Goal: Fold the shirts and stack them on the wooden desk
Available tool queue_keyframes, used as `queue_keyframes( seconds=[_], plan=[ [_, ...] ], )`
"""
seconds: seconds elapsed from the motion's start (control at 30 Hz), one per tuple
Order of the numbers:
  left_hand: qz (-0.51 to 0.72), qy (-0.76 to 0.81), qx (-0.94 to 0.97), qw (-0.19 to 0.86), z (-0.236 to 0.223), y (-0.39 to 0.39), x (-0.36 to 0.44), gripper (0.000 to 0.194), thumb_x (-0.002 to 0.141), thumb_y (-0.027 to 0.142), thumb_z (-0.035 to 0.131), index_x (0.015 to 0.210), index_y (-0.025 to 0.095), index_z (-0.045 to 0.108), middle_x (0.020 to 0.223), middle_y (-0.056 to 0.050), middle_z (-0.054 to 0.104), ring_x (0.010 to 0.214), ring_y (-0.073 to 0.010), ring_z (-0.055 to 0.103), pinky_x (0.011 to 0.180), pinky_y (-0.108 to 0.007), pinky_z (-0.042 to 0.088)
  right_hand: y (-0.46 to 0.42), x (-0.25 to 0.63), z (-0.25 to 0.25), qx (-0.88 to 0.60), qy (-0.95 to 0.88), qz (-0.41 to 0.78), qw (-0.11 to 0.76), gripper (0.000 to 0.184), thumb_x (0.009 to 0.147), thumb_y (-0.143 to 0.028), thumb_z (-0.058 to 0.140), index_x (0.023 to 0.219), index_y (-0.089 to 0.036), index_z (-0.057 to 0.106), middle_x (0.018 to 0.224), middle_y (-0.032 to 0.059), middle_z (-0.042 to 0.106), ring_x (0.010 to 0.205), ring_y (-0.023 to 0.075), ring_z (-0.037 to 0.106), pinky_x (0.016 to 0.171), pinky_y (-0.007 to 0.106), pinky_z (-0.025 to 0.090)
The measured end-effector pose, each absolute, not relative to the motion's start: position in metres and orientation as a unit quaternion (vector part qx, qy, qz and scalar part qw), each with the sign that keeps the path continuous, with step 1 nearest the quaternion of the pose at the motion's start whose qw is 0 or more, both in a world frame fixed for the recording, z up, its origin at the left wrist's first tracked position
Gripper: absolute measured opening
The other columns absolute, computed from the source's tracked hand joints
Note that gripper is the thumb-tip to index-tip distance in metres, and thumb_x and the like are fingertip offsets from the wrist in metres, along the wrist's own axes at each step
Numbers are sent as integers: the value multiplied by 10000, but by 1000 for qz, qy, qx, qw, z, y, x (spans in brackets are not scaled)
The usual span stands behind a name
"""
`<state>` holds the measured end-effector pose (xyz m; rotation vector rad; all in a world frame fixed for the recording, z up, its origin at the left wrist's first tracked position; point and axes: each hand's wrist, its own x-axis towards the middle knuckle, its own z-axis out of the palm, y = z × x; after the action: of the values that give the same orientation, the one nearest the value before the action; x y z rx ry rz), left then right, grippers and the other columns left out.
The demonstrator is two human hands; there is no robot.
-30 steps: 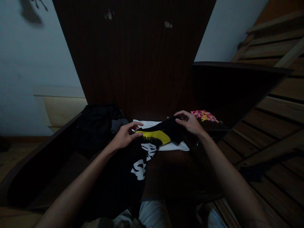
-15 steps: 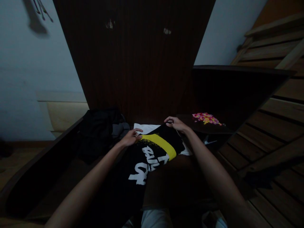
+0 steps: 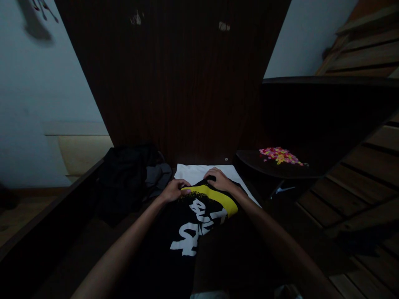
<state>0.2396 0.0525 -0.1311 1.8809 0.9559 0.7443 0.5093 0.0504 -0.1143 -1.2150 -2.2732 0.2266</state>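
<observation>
A black T-shirt (image 3: 162, 245) with a yellow band and white lettering lies in front of me, its near part running down toward my lap. At its left edge, by the end of the yellow band, my left hand (image 3: 175, 190) is closed, the cloth pinched between thumb and fingers. My right hand (image 3: 218, 180) is bent over the far edge of the shirt, closed on the black fabric. Under and beyond the shirt lies a folded white cloth (image 3: 229, 169), which shows at the back and along the right side.
Dark clothes (image 3: 124, 178) are heaped at the left. A tall dark wooden panel (image 3: 174, 83) rises behind. At the right, a rounded shelf (image 3: 249, 161) holds a pile of small pink and yellow pieces (image 3: 282, 155). Wooden slats (image 3: 361, 187) stand farther right.
My right hand has moved left, nearer to my left hand, drawing the shirt's far edge inward. More of the white cloth shows. The view has shifted slightly.
</observation>
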Motion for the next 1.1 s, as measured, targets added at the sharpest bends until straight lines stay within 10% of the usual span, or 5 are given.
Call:
queue_keyframes(
  seconds=[0.83,1.1],
  plan=[
    [250,410,779,404,-128,57,245,294,801,433,591,857,146,624,779,-37,655,697,-153,581,623,-246,459,75,496,-112,-472,-838,223,160,256,905,-250,490,740,-143,654,680,0,599,620,124,478,584,226,323],
    [230,450,787,354,-120,53,247,186,771,323,618,809,152,682,832,-64,706,776,-198,633,724,-283,487,69,492,-117,-535,-820,81,188,271,960,-327,488,830,-164,662,758,53,658,740,158,545,773,272,361]
  ],
)
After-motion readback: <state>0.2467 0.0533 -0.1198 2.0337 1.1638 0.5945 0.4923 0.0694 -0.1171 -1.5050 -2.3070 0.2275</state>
